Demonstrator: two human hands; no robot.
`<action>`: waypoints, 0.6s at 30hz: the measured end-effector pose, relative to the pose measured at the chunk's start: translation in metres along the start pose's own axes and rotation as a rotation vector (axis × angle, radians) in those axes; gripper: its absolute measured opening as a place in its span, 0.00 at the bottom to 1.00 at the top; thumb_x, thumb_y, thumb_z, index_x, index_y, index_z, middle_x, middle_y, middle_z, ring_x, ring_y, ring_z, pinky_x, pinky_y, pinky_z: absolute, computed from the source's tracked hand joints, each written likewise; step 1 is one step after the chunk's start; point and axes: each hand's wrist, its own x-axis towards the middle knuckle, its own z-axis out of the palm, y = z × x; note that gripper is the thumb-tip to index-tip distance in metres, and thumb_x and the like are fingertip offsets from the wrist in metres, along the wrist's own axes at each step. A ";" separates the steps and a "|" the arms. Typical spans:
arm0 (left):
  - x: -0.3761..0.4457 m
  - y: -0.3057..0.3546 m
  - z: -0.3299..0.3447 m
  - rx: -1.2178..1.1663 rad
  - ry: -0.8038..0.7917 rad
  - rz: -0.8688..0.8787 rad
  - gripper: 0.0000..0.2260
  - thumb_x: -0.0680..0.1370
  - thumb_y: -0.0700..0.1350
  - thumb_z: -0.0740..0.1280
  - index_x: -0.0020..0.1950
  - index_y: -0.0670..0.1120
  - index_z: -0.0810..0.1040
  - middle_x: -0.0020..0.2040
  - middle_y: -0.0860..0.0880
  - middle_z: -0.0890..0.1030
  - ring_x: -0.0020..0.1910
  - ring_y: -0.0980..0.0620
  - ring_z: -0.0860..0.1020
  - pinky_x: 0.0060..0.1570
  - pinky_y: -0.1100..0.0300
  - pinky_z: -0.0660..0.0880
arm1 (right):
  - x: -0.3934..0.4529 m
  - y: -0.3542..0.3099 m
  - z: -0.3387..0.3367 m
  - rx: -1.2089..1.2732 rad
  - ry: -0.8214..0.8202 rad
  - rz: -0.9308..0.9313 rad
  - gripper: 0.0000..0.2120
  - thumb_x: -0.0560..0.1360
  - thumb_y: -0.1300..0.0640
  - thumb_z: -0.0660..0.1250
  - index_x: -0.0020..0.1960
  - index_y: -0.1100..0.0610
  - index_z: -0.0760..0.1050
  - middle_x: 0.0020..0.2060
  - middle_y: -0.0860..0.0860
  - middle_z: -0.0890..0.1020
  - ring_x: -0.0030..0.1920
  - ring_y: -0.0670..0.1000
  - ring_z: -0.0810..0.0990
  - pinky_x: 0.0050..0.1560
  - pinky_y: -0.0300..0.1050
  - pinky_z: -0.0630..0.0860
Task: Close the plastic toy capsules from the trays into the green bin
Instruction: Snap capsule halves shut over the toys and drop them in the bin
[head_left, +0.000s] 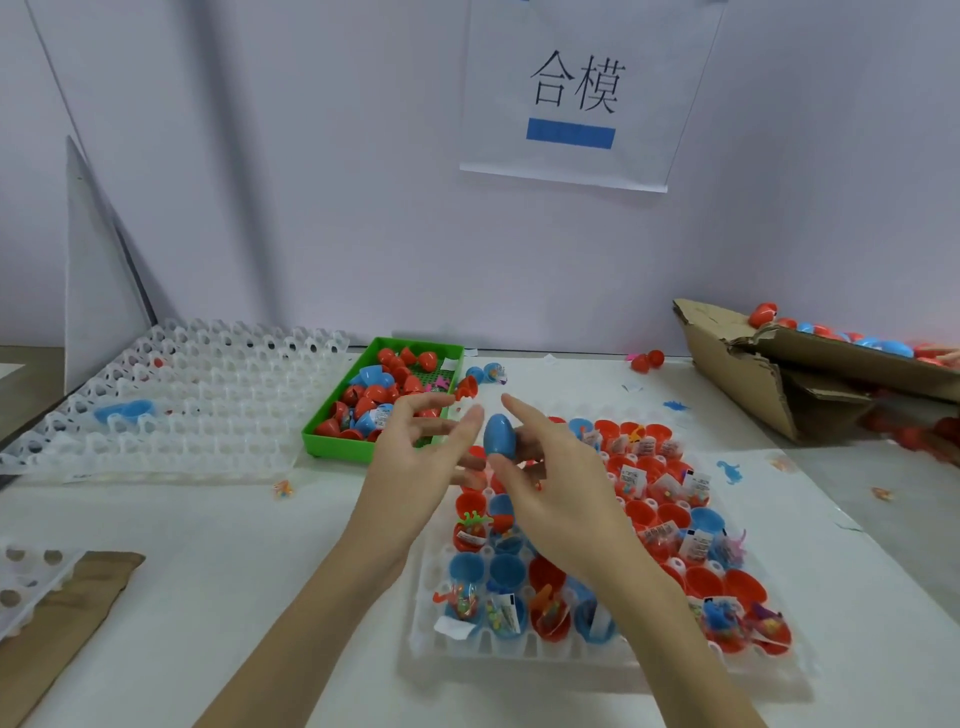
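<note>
1. Hands meet above the far edge of the near tray: the left hand (421, 457) and the right hand (550, 467) face each other with a blue capsule (500, 435) upright between them.
2. That blue capsule looks closed, an egg shape with its pointed end up. The right hand's thumb curls against its lower part from the front, with other fingers behind it; the forefinger sticks out straight above it, touching nothing.
3. Left-hand fingers are spread and mostly straight. The thumb tip lies just beside the capsule's left side; whether it touches, I cannot tell.
4. Below the forearms sits a clear plastic tray (519, 649), its cells filled with open red and blue capsule halves (670, 514), many holding small toys and paper slips.
5. Beyond the left hand stands the green bin (332, 441), holding red and blue capsules (363, 405).
6. Left of the bin lies a stack of clear trays (208, 374) with one blue piece (127, 413) on it.
7. At the right edge a torn cardboard box (769, 374) holds more capsules, and a paper sign (576, 93) hangs on the wall.
</note>
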 end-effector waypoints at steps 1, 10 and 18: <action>0.002 0.000 -0.001 -0.038 0.046 0.000 0.16 0.77 0.56 0.73 0.61 0.53 0.76 0.53 0.48 0.83 0.39 0.48 0.87 0.38 0.60 0.83 | 0.003 0.000 -0.005 0.137 -0.003 0.096 0.24 0.80 0.54 0.70 0.75 0.47 0.70 0.57 0.41 0.81 0.51 0.40 0.82 0.44 0.24 0.76; 0.011 -0.005 -0.013 -0.098 0.144 0.008 0.07 0.80 0.51 0.72 0.53 0.49 0.80 0.46 0.44 0.83 0.33 0.52 0.83 0.31 0.62 0.80 | 0.101 0.028 -0.146 1.511 0.282 0.307 0.28 0.80 0.48 0.67 0.73 0.62 0.66 0.62 0.57 0.83 0.60 0.53 0.84 0.53 0.42 0.83; 0.009 -0.010 -0.012 0.025 0.142 0.076 0.06 0.82 0.48 0.70 0.49 0.47 0.83 0.36 0.54 0.82 0.33 0.57 0.80 0.32 0.63 0.79 | 0.070 0.051 -0.066 -0.235 0.013 0.075 0.06 0.80 0.59 0.70 0.53 0.54 0.86 0.47 0.47 0.87 0.41 0.43 0.83 0.48 0.36 0.81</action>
